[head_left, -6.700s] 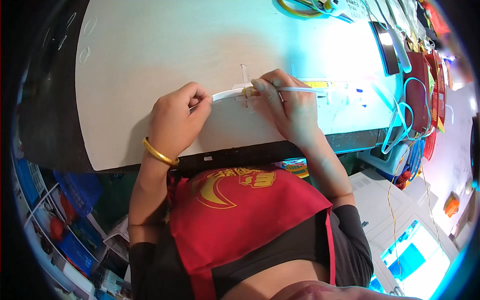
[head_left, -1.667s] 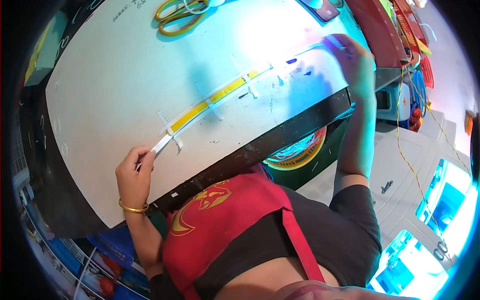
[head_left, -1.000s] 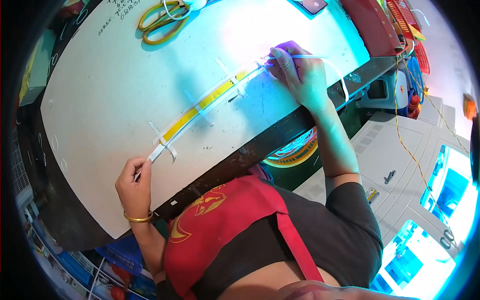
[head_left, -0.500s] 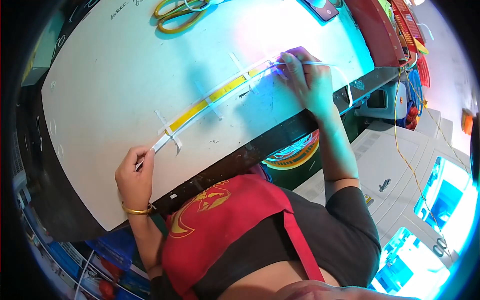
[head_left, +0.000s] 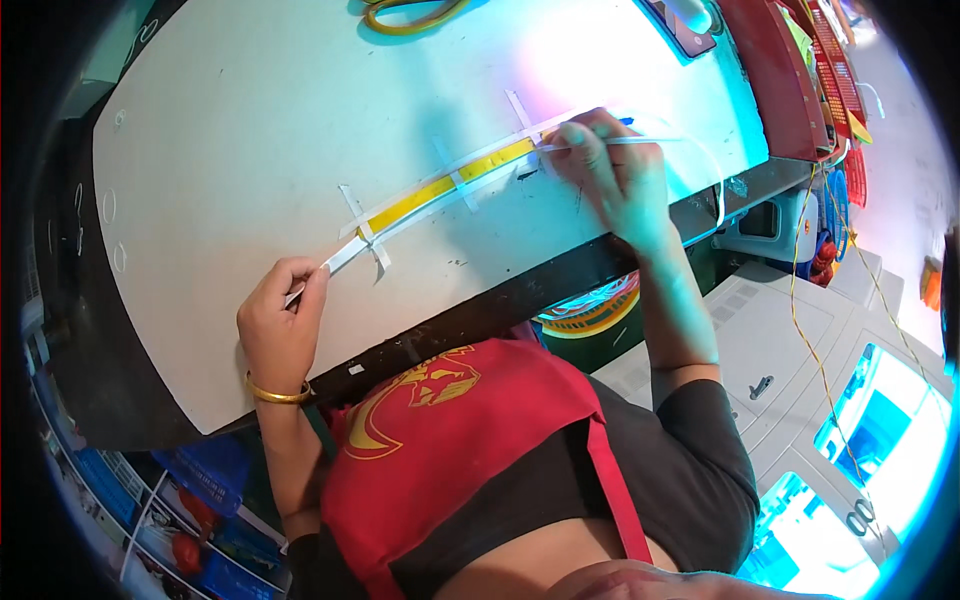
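A narrow yellow strip (head_left: 405,205) lies slanting across the white board, with a white band (head_left: 345,254) running along its edge. Short crosswise pieces of white tape (head_left: 372,252) cross it at several spots. My left hand (head_left: 278,315), a gold bangle at its wrist, pinches the band's near-left end between thumb and fingers. At the far-right end my right hand (head_left: 622,185) is closed in a pinch on the white band, beside the last tape piece. A loose white tail (head_left: 690,145) trails rightward from under that hand. My fingers partly hide the strip's far end.
Yellow-handled scissors (head_left: 415,22) lie at the board's (head_left: 220,190) far edge. A phone (head_left: 690,32) is at the far right, near a red box (head_left: 765,80). Below the table's dark front edge sits a yellow round basket (head_left: 595,318). Grey cabinets (head_left: 740,330) stand to the right.
The whole view has shifted, so the scissors sit higher in it. My right hand has moved along the strip, closer to the last tape piece. My left hand keeps its pinch.
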